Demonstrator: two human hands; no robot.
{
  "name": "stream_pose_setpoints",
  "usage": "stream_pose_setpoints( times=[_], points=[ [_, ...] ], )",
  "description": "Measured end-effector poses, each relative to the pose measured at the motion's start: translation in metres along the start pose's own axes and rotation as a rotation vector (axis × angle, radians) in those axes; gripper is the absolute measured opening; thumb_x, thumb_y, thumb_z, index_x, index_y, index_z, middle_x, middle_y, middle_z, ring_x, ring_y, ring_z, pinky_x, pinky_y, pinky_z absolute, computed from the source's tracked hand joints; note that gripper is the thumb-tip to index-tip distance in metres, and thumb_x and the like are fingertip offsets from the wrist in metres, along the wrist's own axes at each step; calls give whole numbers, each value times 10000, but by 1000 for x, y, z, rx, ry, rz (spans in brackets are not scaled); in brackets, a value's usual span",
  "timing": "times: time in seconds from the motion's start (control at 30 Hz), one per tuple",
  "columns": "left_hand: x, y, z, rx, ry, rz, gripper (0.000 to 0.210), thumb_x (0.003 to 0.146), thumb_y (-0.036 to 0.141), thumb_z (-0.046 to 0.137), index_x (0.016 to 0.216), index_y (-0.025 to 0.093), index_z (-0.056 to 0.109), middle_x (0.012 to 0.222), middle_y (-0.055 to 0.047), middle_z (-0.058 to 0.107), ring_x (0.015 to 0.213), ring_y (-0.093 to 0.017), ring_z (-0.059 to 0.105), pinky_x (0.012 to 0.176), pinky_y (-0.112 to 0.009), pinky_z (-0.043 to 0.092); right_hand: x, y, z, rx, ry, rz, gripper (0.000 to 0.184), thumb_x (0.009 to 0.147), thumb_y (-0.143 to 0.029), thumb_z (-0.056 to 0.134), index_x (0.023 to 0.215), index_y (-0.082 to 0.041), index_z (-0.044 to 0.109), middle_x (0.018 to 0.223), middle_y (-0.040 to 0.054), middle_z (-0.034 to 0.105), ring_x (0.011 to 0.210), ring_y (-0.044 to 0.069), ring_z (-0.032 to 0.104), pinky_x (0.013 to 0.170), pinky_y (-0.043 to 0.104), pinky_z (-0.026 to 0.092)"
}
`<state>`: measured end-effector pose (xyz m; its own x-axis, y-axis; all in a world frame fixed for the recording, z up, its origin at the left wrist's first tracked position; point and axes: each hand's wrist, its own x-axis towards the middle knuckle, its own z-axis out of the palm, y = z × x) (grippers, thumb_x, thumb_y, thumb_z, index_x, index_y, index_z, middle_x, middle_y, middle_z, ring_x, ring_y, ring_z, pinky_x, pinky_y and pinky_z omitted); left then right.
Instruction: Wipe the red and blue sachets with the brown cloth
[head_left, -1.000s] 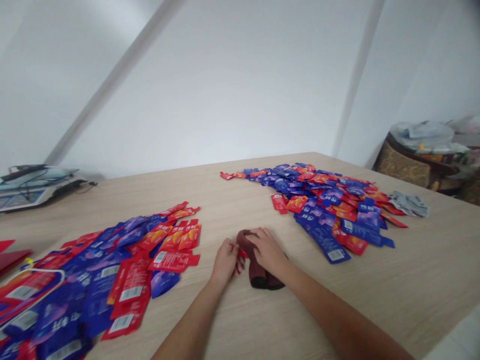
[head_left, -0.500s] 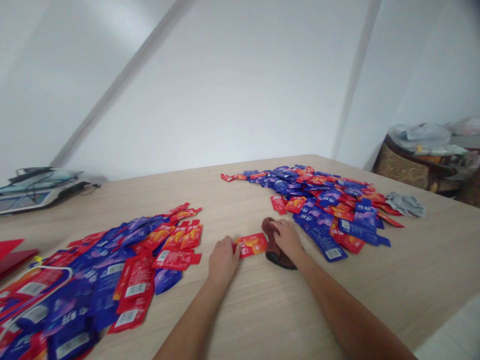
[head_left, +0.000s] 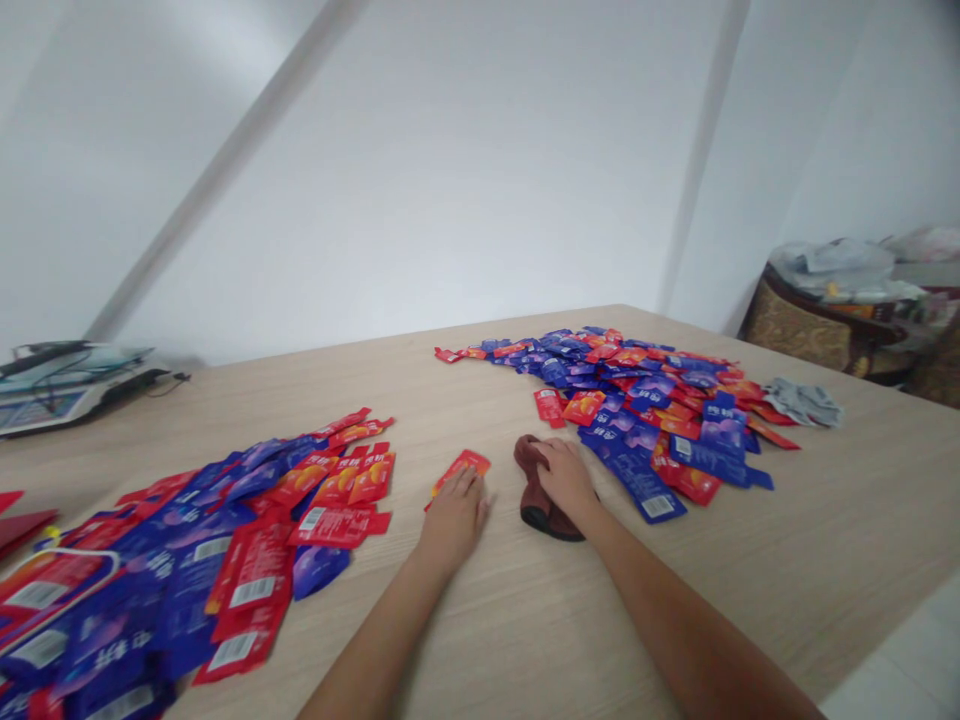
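Note:
My left hand [head_left: 456,512] lies flat on a red and orange packet [head_left: 471,462], its fingers stretched over the lower part and the thumb apart. The packet rests slantwise on the table, and its upper end shows beyond my fingertips. To the right, my right hand [head_left: 564,474] is closed on a brown, soft-looking thing with a dark rounded lower edge [head_left: 537,490]. Its exact kind is unclear. Bare table separates the packet from the brown thing.
Red and blue packets are heaped at left [head_left: 202,540] and at back right [head_left: 600,370]. A grey cloth [head_left: 804,402] lies beside the right heap. A flat device with a cable [head_left: 75,390] sits at the far left of the wooden table [head_left: 495,630].
The packet has shifted left, away from the brown thing, and turned slantwise. My left hand has gone from gripping its left end to lying flat over it. My right hand keeps its grip.

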<state>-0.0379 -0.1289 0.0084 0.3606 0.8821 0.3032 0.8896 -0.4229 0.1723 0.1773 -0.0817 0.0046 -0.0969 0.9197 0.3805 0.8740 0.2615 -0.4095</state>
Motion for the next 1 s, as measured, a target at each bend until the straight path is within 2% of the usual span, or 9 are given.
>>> stream_pose_setpoints(
  times=[0.17,0.3,0.53,0.63,0.73,0.8,0.87,0.9,1.0],
  points=[
    [3,-30,-19,325,-10,-283,398,899,373,382,1031,90,628,1138,-202,577,1099,-324,486,920,-480,377,0,0,0,10,0,2,372,793,-123,465,1118,-230,613,1104,50,590,1010,204,475,900,290,323],
    [0,-48,-25,494,-16,-366,477,908,425,344,959,66,655,1055,-210,575,1023,-326,497,860,-447,392,0,0,0,8,8,-5,371,799,-129,460,1124,-231,608,1100,53,588,1015,205,470,902,291,323],
    [-9,-74,-37,552,9,-501,523,886,436,381,876,-5,664,955,-242,577,955,-364,501,773,-468,413,-1,0,0,-2,4,-4,396,783,-111,453,1131,-228,603,1109,61,589,1015,206,473,918,301,321],
    [-6,-75,-36,544,24,-527,535,880,453,388,899,-11,654,974,-254,587,991,-385,505,792,-493,415,1,0,2,85,36,13,407,761,-103,458,1112,-235,617,1108,54,597,1023,206,485,931,303,329],
    [12,-54,-20,466,37,-420,504,898,398,364,1069,-16,594,1178,-286,533,1170,-407,416,934,-557,329,6,6,8,300,142,74,396,743,-121,441,1072,-222,636,1095,48,613,1030,200,507,932,302,358],
    [33,-29,1,354,17,-266,471,920,327,319,1239,25,488,1331,-248,444,1261,-356,357,1011,-536,274,11,12,11,491,286,148,400,755,-158,405,1091,-192,621,1110,59,615,1034,196,525,921,305,385],
    [61,1,25,272,-10,-143,447,930,315,311,1329,138,409,1380,-142,439,1278,-243,374,1039,-418,301,15,19,12,643,433,236,441,777,-195,356,1155,-161,580,1130,77,615,1036,199,540,904,314,409],
    [77,15,36,221,-20,-81,440,929,301,314,1339,160,391,1393,-120,429,1286,-215,371,1041,-389,307,16,22,12,690,489,276,468,784,-207,335,1193,-151,555,1130,82,618,1038,204,545,896,321,418],
    [127,51,66,-48,-35,88,456,906,200,343,1356,130,352,1424,-152,373,1325,-231,315,1060,-425,272,19,30,12,731,540,331,534,771,-215,334,1277,-155,495,1094,78,639,1041,223,553,887,346,428]
  ],
)
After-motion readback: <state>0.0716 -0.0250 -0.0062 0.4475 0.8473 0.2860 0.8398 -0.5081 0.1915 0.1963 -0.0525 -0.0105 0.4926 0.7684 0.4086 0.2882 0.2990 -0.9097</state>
